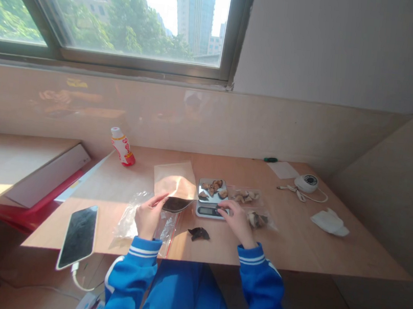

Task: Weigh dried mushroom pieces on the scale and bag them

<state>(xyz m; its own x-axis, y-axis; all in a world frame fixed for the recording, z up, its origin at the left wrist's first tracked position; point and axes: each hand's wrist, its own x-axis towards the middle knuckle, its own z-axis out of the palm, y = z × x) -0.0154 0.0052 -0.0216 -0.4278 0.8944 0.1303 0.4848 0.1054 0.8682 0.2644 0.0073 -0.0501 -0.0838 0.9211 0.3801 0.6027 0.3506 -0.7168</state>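
My left hand (150,212) is closed on the near edge of a brown paper pouch (175,178), whose dark open mouth faces me. My right hand (236,219) is over the right end of a kitchen scale's control panel (206,210), thumb and fingertips together; whatever they hold, if anything, is too small to make out. Several brown dried slices (215,187) lie on the scale's shiny plate (203,181). A dark curled dried piece (199,233) rests on the table in front of the scale. Under my left hand is a clear zip bag (129,220).
Two clear bags of dried pieces (246,196) (257,220) lie right of the scale. A red-white bottle (123,148) stands back left. A phone (78,237) on a cable overhangs the front left edge. A white camera-like device (306,183) and crumpled tissue (330,222) are at right.
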